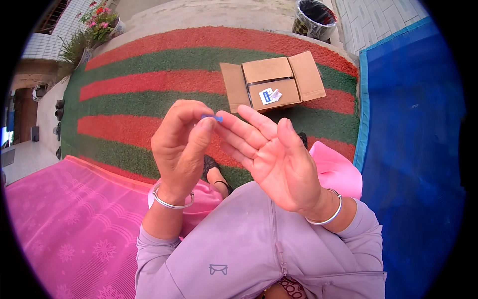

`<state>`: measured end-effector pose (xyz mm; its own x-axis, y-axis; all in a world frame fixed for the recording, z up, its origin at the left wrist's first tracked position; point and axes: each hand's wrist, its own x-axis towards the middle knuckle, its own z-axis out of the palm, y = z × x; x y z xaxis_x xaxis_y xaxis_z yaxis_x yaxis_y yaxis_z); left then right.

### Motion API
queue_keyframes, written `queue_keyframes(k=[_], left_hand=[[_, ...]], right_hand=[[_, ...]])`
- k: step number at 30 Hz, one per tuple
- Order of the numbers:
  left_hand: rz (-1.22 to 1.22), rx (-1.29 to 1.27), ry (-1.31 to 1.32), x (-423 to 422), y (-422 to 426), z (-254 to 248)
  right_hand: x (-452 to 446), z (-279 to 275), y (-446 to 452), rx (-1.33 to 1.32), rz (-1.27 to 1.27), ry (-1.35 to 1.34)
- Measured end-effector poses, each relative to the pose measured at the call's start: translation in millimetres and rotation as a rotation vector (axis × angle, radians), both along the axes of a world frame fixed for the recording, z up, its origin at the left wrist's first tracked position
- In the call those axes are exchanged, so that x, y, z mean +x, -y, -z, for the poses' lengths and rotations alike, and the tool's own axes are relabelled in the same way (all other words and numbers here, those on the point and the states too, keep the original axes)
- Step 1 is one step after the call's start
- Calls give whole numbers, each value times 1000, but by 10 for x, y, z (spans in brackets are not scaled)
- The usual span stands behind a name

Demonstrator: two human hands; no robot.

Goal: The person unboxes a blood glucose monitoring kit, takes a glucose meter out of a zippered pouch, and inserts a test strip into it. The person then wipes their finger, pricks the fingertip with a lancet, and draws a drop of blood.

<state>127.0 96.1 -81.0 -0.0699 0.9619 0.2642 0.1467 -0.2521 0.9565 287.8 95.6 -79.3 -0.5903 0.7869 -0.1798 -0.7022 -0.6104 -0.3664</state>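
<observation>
Thumb and index finger of my left hand point(181, 144) pinch a small blue item point(213, 118) in front of my chest. Its exact shape is too small to tell. Just to the right, my right hand point(279, 154) is held palm up with the fingers spread, its index fingertip close beside the blue item. Nothing lies on the right palm. Beyond the hands, a cardboard box point(266, 71) stands on the striped mat with its flaps folded out. A white and blue label or packet point(269, 95) is on the box.
A red and green striped mat point(124, 107) covers the ground. Pink cloth point(74, 214) lies at the left, a blue sheet point(413, 149) at the right. A lined bin point(314, 22) and potted flowers point(97, 25) stand at the far edge.
</observation>
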Motion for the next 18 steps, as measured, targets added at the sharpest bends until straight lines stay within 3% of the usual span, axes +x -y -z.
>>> queue_keyframes(k=[18], left_hand=[[3,-2,-65,-3,-13,-4]], right_hand=[[14,13,-4,0,12,-69]])
